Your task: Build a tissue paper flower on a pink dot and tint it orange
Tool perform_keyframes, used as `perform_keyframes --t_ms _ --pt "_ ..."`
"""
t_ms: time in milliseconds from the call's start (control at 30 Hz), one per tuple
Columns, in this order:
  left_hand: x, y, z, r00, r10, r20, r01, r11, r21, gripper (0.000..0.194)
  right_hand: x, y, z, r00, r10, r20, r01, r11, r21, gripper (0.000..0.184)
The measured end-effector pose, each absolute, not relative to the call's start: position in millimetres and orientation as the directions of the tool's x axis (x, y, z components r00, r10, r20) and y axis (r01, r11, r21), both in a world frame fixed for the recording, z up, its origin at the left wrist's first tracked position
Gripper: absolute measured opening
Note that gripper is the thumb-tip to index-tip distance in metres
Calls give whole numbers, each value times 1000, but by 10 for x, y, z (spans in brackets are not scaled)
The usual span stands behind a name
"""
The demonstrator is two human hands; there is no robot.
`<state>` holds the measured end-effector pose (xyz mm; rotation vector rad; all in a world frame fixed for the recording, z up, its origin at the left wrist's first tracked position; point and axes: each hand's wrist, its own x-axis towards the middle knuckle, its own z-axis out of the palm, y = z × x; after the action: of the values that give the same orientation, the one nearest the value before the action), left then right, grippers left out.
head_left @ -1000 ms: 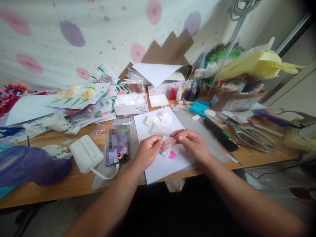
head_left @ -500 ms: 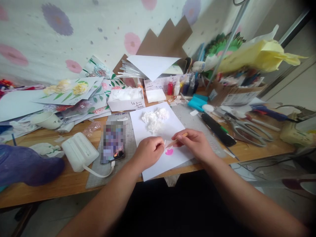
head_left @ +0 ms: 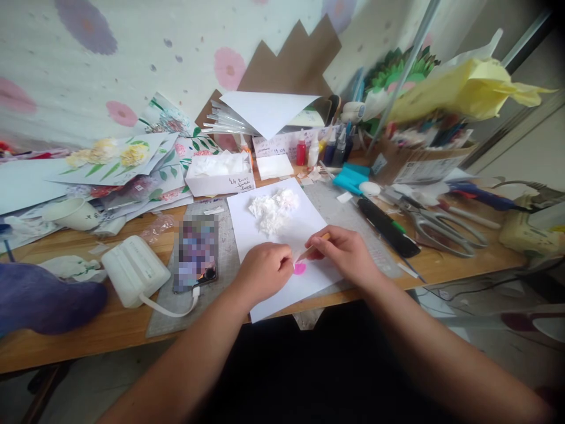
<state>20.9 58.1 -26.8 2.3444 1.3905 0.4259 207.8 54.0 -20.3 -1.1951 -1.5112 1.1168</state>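
While the right hand (head_left: 342, 250) pinched a slim stick (head_left: 304, 256) near the pink patch (head_left: 300, 269) on the white paper (head_left: 273, 301), the left hand (head_left: 266, 266) curled close by, its contents impossible to tell.

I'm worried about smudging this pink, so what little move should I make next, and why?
I'd probably raise the left hand slightly: it sits right beside the pink patch, possibly wet, on the white sheet, and the right hand holds a thin stick angled in close there too, leaving little room.
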Motion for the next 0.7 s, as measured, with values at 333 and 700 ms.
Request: perform_keyframes --t_ms 333,700 --pt "156 582 -205 460 888 12 727 -385 569 18 2112 557 -270 -153 966 208 34 216 -976 18" --pt "113 599 -183 456 886 -80 548 -209 810 23 2131 595 -291 -120 905 409 4 413 -911 14"
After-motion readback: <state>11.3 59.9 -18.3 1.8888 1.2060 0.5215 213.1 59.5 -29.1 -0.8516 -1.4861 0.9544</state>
